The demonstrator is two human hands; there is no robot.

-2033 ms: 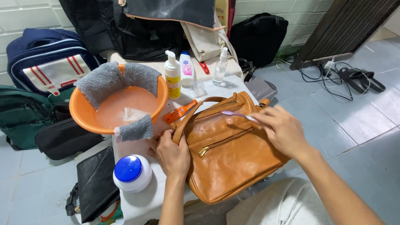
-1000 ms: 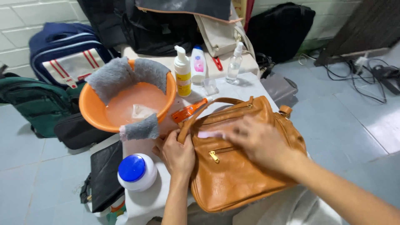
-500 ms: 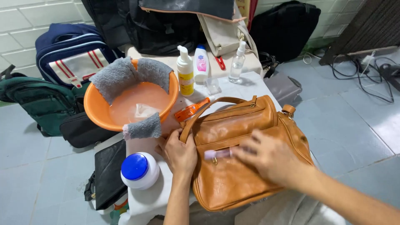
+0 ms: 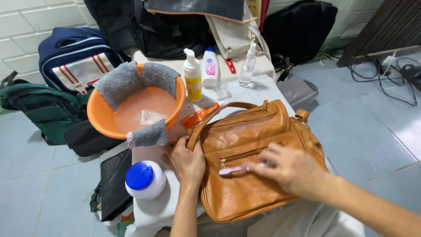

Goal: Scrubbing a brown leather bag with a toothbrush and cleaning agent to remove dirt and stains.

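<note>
Tan leather handbag (image 4: 258,162) lies at our table's (image 4: 153,210) right edge (surface glistening, partly scrubbed), our left hand (image 4: 187,163) gripping its corner, right hand (image 4: 291,171) pinching a pale toothbrush (image 4: 234,169) beside the zipper.

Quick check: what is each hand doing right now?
Left hand: closed on the tan leather bag's edge.
Right hand: closed, holding a small pale brush against the bag.
</note>
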